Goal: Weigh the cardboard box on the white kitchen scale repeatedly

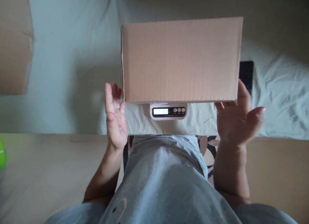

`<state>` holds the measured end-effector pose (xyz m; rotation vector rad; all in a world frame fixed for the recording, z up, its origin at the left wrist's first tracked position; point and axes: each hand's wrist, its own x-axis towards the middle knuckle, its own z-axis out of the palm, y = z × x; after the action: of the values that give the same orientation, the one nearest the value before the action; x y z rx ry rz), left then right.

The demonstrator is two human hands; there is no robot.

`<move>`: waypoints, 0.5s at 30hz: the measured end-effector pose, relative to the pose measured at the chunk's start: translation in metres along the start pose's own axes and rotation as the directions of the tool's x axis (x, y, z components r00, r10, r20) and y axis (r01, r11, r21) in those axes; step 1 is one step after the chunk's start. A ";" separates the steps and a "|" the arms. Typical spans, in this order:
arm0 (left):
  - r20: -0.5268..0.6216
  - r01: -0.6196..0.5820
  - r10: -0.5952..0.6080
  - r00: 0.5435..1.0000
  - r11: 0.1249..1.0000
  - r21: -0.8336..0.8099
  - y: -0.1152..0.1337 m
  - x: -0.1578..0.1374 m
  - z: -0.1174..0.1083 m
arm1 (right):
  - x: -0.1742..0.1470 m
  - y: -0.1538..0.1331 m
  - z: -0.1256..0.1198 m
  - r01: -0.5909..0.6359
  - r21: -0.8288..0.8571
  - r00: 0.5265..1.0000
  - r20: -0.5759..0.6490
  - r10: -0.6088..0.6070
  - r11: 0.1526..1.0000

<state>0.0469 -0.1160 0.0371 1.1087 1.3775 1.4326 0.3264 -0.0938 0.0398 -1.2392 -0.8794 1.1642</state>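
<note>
A closed brown cardboard box (181, 60) sits above a small white digital scale (168, 112), hiding most of it. The scale's lit display and several round buttons show past the box's near edge; no reading can be made out. By the box's near left corner, my left hand (116, 121) is open, palm turned inward, with its fingers up. My right hand (238, 119) is at the near right corner, thumb stretched away and some fingertips hidden behind or below the box edge. Whether either hand touches the box is hard to tell.
A pale green cloth (60, 56) covers the table. Flat cardboard (14, 46) lies at the far left. Part of a dark flat object (246, 76) shows right of the box. A bright green round thing (2, 154) is at the left edge, beyond the table's near edge.
</note>
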 end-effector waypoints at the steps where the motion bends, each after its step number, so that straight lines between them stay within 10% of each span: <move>1: -0.001 -0.006 0.006 1.000 1.000 0.004 0.000 0.000 -0.001 | 0.000 0.000 0.000 0.002 -0.003 1.000 0.001 -0.002 1.000; 15: 0.090 -0.013 0.017 0.996 0.999 -0.038 -0.004 0.000 0.010 | -0.007 0.002 0.021 0.073 0.057 0.997 0.010 -0.074 0.996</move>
<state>0.0563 -0.1136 0.0330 1.1478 1.2764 1.3962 0.3046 -0.0953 0.0418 -1.1454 -0.8883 1.1315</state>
